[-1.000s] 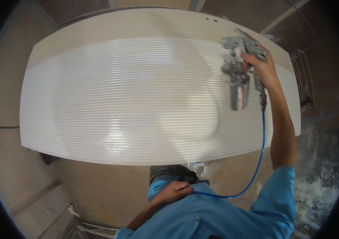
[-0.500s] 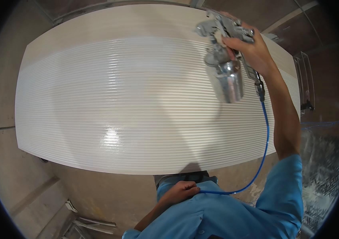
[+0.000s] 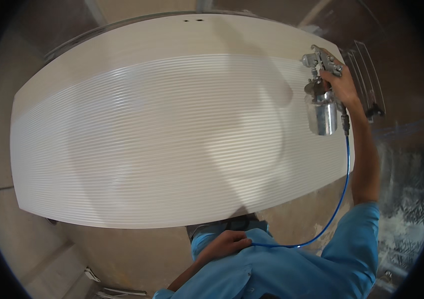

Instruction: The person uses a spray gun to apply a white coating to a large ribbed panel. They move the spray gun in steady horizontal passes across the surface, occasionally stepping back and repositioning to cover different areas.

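My right hand (image 3: 342,84) is wrapped round the grip of a metal spray gun (image 3: 324,62), held above the right end of a large pale panel (image 3: 172,134). Under the gun hangs its shiny metal cup (image 3: 323,117). The gun's nozzle points left along the panel. Fine parallel ridges cover most of the panel, with a smooth band on its far side. A blue air hose (image 3: 339,204) runs from the gun's handle down to my waist. There my left hand (image 3: 227,243) is closed around the hose, close to my shirt.
A thin wire-like frame with a dark clamp-like piece (image 3: 374,110) stands beyond the panel's right end. The floor at the lower right (image 3: 406,214) is streaked with white. Metal bars (image 3: 122,292) lie at the lower left. Shadows fall across the panel.
My right hand has carried the spray gun rightward and slightly down in the view, to the panel's right end. The view has shifted and turned a little. My left hand stays on the hose.
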Action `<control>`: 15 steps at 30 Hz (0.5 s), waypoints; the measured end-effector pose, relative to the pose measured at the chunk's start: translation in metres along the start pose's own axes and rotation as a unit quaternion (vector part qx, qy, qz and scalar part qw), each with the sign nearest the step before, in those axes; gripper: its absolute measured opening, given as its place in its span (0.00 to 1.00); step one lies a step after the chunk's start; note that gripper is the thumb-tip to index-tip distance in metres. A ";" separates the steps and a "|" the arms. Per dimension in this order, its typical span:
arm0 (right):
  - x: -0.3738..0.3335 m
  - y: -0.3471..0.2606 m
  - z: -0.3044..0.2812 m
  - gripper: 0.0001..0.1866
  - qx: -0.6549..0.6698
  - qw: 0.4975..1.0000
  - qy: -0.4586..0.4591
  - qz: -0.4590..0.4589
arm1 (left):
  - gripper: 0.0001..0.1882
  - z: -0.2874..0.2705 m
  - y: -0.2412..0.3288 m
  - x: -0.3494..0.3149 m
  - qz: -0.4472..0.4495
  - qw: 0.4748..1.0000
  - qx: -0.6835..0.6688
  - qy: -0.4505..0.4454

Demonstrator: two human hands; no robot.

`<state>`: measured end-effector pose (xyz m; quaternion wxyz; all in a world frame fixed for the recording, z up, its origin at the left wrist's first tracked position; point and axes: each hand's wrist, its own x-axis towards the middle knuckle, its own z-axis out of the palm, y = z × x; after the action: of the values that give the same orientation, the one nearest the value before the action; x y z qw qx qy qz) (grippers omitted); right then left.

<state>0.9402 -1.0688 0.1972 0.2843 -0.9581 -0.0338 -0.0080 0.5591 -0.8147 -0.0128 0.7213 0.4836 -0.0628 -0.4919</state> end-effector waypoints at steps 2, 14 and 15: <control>-0.001 -0.006 0.008 0.35 -0.002 1.000 0.022 0.006 | 0.16 -0.028 -0.005 -0.013 0.016 1.000 0.008 -0.006; -0.013 -0.103 0.085 0.35 -0.025 0.999 0.045 -0.010 | 0.14 -0.104 -0.011 -0.162 -0.022 0.998 0.000 0.064; -0.009 -0.125 0.101 0.35 0.033 0.999 0.013 -0.025 | 0.14 -0.110 -0.011 -0.169 -0.014 0.997 -0.004 0.070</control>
<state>0.9224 -0.9096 0.1809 0.3161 -0.9468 -0.0538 -0.0267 0.5287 -0.6156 -0.0134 0.7190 0.5147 -0.0031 -0.4671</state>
